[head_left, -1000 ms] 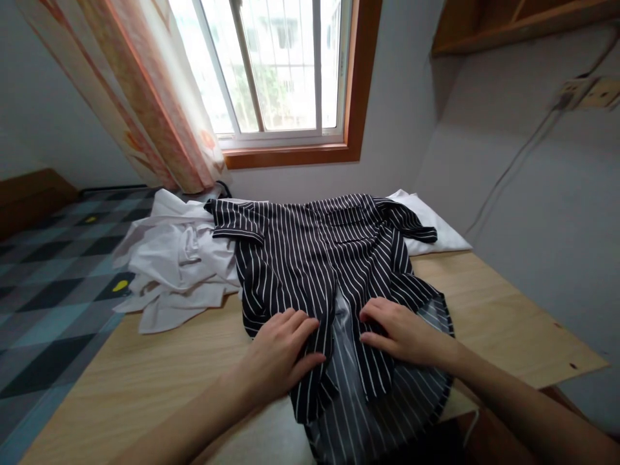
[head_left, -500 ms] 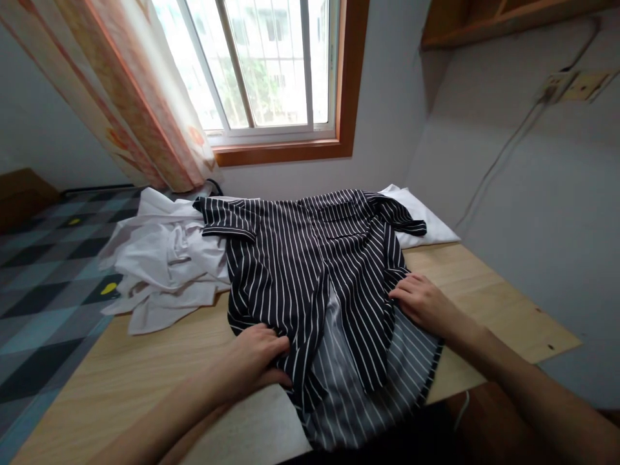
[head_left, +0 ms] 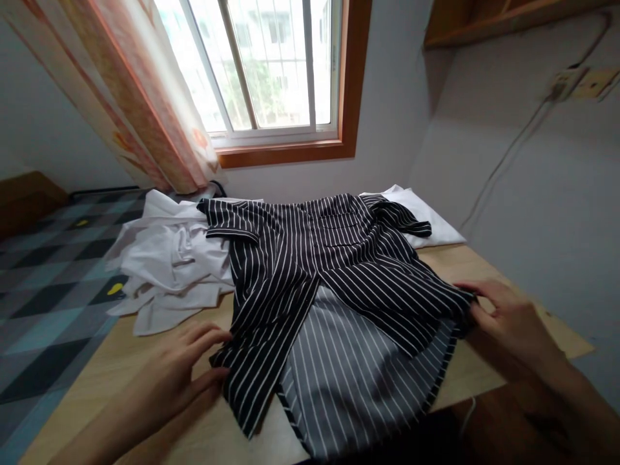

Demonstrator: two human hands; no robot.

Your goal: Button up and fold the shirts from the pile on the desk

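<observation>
Gripping a lower front corner of our black, white-striped, short-sleeved cloth shirt [head_left: 310, 252] with our right hand [head_left: 508, 323]; its fingertips are partly hidden by fabric. Our left hand [head_left: 181, 365] is at the opposite edge, thumb and fingers parted; can't tell if it's pinching cloth. Hands wide apart, forearms [head_left: 588, 395] angled in from the bottom corners, cropped. Shirt lies on the pale wooden table [head_left: 116, 355], front split, collar end hard to make out.

I can't read any text, label, brand, number or sign, near or far, left or right; nothing legible on the striped shirt [head_left: 334, 258] I hold.
</observation>
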